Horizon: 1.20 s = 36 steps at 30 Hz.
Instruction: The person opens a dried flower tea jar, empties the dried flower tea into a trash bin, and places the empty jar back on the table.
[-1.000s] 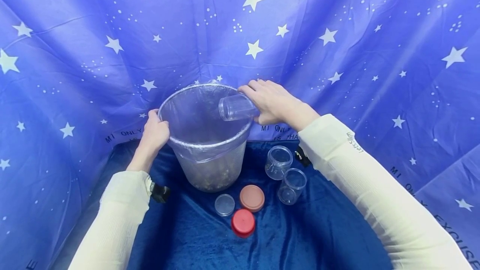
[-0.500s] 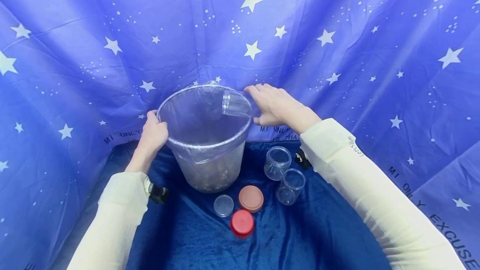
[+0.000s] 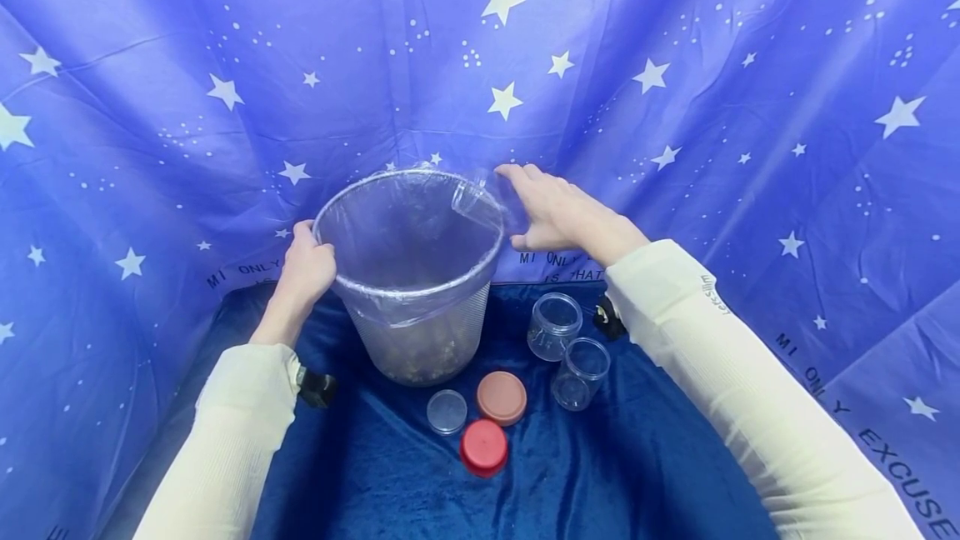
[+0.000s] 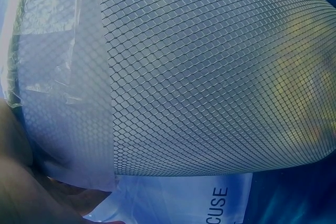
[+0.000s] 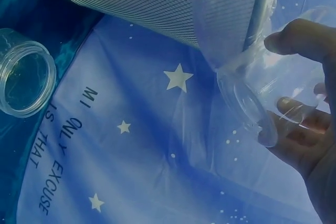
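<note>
My left hand (image 3: 309, 263) grips the left rim of a mesh wastebasket (image 3: 420, 340) with a clear plastic liner folded over its edge. Over the opposite rim, my right hand (image 3: 562, 211) holds a clear plastic jar (image 3: 480, 200) tilted on its side. Thumb and fingers lie on either side of that jar (image 5: 262, 93) in the right wrist view, loosely spread. No contents show in the jar. Through the mesh in the left wrist view, yellowish stuff (image 4: 304, 77) shows blurred at the basket's bottom; its kind is unclear.
Two more clear jars, one squat (image 3: 555, 327) and one taller (image 3: 581, 373), stand uncapped right of the wastebasket. Before it lie a clear round lid (image 3: 447, 412), a brown lid (image 3: 502, 397) and a red lid (image 3: 483, 444) on dark blue cloth (image 3: 600, 473). A starry curtain (image 3: 375, 48) hangs behind.
My right hand has drawn back slightly to the right, its fingers spreading wider. The jar has shifted right and changed its tilt at the rim. My left hand keeps its place.
</note>
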Each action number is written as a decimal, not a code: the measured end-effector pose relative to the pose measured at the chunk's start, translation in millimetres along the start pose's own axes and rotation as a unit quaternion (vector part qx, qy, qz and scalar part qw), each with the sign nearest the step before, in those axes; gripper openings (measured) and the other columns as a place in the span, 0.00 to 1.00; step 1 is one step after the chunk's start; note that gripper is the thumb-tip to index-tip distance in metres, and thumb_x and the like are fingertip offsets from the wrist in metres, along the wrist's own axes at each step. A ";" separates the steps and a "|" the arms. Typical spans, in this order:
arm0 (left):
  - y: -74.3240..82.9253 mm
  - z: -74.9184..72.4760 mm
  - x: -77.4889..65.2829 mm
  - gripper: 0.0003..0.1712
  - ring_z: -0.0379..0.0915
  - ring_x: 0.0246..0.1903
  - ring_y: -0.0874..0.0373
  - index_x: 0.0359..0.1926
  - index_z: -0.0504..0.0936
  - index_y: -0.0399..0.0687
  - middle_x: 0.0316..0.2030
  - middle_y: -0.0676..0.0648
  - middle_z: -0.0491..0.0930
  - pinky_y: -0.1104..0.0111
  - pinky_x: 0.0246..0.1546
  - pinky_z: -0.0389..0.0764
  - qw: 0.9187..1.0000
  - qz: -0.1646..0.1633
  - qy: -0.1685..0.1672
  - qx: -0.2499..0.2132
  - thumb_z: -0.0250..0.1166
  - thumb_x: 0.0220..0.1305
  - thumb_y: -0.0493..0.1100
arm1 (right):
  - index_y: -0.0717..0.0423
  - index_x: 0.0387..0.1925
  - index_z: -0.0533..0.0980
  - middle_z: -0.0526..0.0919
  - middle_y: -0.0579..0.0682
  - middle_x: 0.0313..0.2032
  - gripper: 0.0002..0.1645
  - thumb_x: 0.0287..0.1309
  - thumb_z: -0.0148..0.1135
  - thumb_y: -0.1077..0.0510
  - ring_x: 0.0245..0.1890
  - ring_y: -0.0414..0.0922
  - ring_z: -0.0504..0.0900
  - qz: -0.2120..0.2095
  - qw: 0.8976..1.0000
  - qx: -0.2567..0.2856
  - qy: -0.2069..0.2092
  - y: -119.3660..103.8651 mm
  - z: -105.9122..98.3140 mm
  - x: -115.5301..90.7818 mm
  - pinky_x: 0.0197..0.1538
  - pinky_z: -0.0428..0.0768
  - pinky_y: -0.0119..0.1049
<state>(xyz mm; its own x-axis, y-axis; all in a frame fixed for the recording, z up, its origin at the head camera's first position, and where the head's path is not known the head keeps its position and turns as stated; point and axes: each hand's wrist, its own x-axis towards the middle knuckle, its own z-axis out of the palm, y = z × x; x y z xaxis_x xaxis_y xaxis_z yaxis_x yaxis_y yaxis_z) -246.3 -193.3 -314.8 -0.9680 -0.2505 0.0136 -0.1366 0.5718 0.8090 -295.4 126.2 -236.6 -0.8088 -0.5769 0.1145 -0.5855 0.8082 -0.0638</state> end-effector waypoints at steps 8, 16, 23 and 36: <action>0.2 0.2 0.5 0.34 0.54 0.71 0.34 0.75 0.47 0.37 0.72 0.30 0.58 0.44 0.71 0.55 1.000 -0.002 0.001 -0.003 0.40 0.70 0.39 | 0.57 0.74 0.51 0.68 0.61 0.64 0.60 0.44 0.75 0.52 0.57 0.56 0.75 0.017 0.998 0.054 0.013 10.0 4.0 -3.6 0.62 0.75 0.54; -0.4 0.1 0.6 0.34 0.54 0.71 0.34 0.74 0.48 0.36 0.71 0.29 0.59 0.44 0.71 0.56 1.000 0.001 0.004 0.001 0.40 0.70 0.39 | 0.57 0.73 0.53 0.70 0.58 0.63 0.59 0.44 0.76 0.52 0.59 0.55 0.75 0.044 0.994 0.101 0.028 19.8 4.9 -10.3 0.63 0.73 0.53; -0.4 -0.1 0.2 0.34 0.54 0.71 0.34 0.74 0.47 0.37 0.71 0.30 0.58 0.44 0.71 0.55 1.000 0.000 0.002 -0.003 0.40 0.70 0.39 | 0.54 0.74 0.51 0.72 0.57 0.63 0.60 0.45 0.76 0.48 0.59 0.56 0.75 0.096 0.986 0.128 0.044 30.6 9.1 -15.9 0.61 0.73 0.57; -0.4 -0.1 -0.2 0.34 0.54 0.71 0.34 0.75 0.47 0.37 0.71 0.30 0.58 0.44 0.71 0.55 1.000 0.001 0.000 -0.003 0.40 0.70 0.40 | 0.59 0.71 0.52 0.74 0.60 0.60 0.59 0.47 0.75 0.46 0.58 0.58 0.75 0.133 0.972 0.178 0.081 49.1 19.0 -25.2 0.62 0.72 0.56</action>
<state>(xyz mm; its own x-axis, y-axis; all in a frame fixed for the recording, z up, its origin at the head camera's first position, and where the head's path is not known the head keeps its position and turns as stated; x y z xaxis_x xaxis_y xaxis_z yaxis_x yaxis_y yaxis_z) -246.0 -193.5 -315.1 -0.9684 -0.2490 0.0148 -0.1337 0.5679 0.8122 -304.8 178.2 -261.5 -0.9317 -0.3034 0.1998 -0.3622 0.8176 -0.4476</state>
